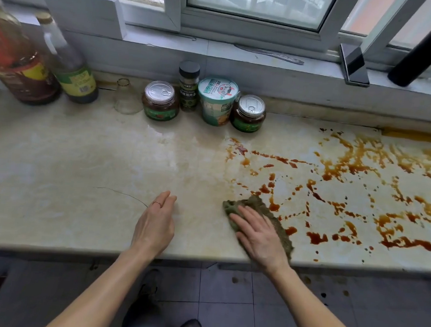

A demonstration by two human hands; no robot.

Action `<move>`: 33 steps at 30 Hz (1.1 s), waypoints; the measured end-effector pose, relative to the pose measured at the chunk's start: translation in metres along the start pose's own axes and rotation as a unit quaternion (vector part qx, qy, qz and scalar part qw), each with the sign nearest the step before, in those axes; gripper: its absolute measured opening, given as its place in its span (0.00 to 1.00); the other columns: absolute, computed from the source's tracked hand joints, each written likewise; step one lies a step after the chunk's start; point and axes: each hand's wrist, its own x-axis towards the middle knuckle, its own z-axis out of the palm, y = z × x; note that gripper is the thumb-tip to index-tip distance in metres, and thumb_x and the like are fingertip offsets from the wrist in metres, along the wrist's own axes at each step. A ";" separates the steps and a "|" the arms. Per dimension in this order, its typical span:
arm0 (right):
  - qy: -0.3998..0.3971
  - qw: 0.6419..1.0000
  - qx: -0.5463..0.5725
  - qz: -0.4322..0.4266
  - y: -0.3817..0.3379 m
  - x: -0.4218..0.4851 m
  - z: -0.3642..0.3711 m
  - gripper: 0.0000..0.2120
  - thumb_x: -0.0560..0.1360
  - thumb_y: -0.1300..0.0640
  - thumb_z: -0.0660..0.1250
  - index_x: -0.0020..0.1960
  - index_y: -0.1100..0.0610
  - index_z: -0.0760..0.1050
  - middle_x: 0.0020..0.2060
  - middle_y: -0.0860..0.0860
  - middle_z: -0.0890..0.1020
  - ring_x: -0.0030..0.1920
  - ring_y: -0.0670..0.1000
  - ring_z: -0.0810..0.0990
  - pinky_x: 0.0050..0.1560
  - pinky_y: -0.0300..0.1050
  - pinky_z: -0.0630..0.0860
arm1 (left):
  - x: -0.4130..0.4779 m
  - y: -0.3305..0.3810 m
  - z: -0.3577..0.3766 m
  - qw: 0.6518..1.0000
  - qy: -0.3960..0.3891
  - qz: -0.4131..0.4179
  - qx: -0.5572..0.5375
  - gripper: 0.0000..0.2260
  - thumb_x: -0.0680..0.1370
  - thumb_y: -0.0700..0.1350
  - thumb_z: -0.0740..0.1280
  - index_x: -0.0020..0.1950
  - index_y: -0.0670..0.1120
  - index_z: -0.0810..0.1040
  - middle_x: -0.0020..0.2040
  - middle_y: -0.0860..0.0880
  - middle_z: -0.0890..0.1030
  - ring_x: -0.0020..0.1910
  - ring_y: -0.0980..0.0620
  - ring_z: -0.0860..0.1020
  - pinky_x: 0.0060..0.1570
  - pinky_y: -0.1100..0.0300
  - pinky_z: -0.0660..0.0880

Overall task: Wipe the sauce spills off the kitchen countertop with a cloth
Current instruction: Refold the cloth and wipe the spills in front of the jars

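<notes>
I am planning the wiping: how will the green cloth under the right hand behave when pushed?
The cloth is probably soft and floppy: it lies crumpled flat under the right hand. Pushed, it may bunch, since only the open palm holds it. Beside the sauce spills, it will likely soak and smear.

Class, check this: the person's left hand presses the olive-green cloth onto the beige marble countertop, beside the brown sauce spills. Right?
No, it is the right hand that presses the olive-green cloth onto the beige marble countertop, beside the brown sauce spills. The head view shows this.
</notes>
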 end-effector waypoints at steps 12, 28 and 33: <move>0.034 0.998 0.060 -0.007 -0.062 0.036 0.003 0.19 0.77 0.53 0.65 0.67 0.54 0.73 0.66 0.53 0.75 0.65 0.55 0.73 0.64 0.55 0.72 | -0.006 0.000 0.008 1.000 0.002 -0.009 -0.014 0.25 0.74 0.35 0.60 0.72 0.45 0.67 0.75 0.46 0.63 0.72 0.47 0.64 0.67 0.55 0.66; -0.068 0.991 0.003 0.113 -0.059 0.050 0.015 0.26 0.80 0.39 0.42 0.77 0.42 0.54 0.77 0.41 0.53 0.77 0.46 0.45 0.75 0.60 0.42 | 0.003 0.010 0.010 1.000 0.010 0.001 -0.011 0.25 0.75 0.35 0.58 0.73 0.45 0.65 0.76 0.47 0.62 0.72 0.48 0.64 0.68 0.57 0.65; -0.077 0.991 -0.026 0.107 -0.042 0.069 0.016 0.24 0.81 0.43 0.46 0.77 0.39 0.48 0.77 0.39 0.48 0.77 0.49 0.40 0.74 0.61 0.37 | 0.017 0.022 0.018 1.000 0.009 0.022 -0.001 0.25 0.77 0.35 0.57 0.74 0.46 0.63 0.76 0.48 0.61 0.74 0.50 0.61 0.70 0.59 0.62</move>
